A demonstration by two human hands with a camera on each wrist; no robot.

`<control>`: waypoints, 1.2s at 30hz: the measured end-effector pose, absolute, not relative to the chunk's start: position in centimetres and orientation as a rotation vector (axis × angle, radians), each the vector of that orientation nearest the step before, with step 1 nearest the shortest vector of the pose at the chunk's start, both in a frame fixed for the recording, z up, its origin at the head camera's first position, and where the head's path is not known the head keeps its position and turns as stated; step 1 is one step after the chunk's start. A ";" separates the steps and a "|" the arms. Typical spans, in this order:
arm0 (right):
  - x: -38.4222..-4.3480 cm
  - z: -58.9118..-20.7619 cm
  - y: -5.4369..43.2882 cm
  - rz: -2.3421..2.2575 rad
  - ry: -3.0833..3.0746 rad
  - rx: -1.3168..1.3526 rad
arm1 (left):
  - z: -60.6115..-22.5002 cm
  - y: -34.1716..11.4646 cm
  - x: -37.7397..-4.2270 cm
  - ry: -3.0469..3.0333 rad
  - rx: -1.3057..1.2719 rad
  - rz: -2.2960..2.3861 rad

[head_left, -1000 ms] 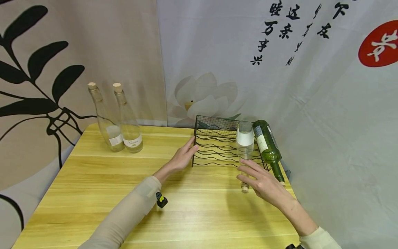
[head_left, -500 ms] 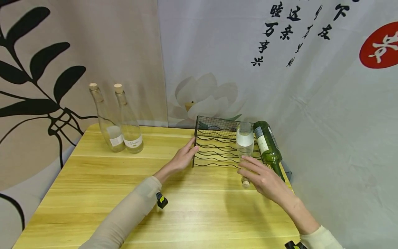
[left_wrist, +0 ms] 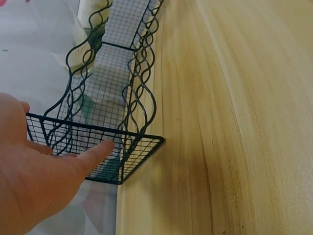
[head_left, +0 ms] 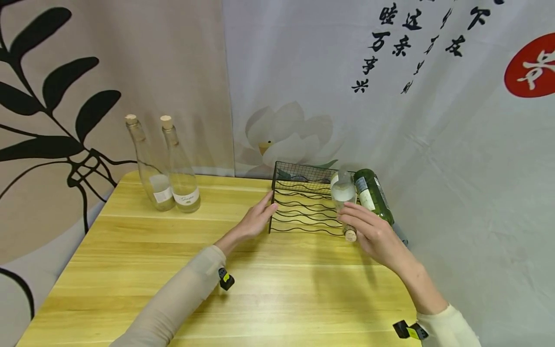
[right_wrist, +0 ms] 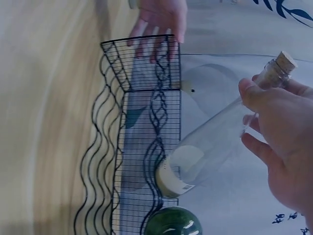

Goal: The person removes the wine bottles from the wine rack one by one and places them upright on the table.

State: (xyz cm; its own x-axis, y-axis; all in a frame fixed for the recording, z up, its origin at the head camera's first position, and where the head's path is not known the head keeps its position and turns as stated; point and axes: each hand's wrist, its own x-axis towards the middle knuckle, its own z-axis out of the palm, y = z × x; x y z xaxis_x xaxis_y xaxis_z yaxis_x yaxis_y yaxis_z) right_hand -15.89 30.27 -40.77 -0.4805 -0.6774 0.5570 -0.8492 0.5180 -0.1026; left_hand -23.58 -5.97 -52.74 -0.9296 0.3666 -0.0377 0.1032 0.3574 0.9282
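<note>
My L arm's stretched fwd over the light yellow wooden table [head_left: 269, 299]; L hand [head_left: 253, 219] has fingers fairly straight vs. the L end of the black wire-mesh rack w/ wavy bars [head_left: 299, 169]. R hand [head_left: 376, 238], well apart from L, angles in from the R, thumb & fingers pinching the clear corked glass bottle w/ white label [head_left: 343, 193] near its neck. Bottle's tilted, cork end twd me, base at rack's R part, beside the dark green glass bottle [head_left: 375, 196]. Can't tell if base touches wires.
</note>
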 end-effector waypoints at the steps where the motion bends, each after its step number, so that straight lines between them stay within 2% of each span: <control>1: -16.1 -40.6 30.3 0.531 -2.301 1.245 | -52.7 -6.0 -23.6 2.385 0.420 1.600; 36: -20.4 -37.2 28.3 0.904 -2.212 0.942 | -52.5 -6.0 -23.4 2.381 0.417 1.593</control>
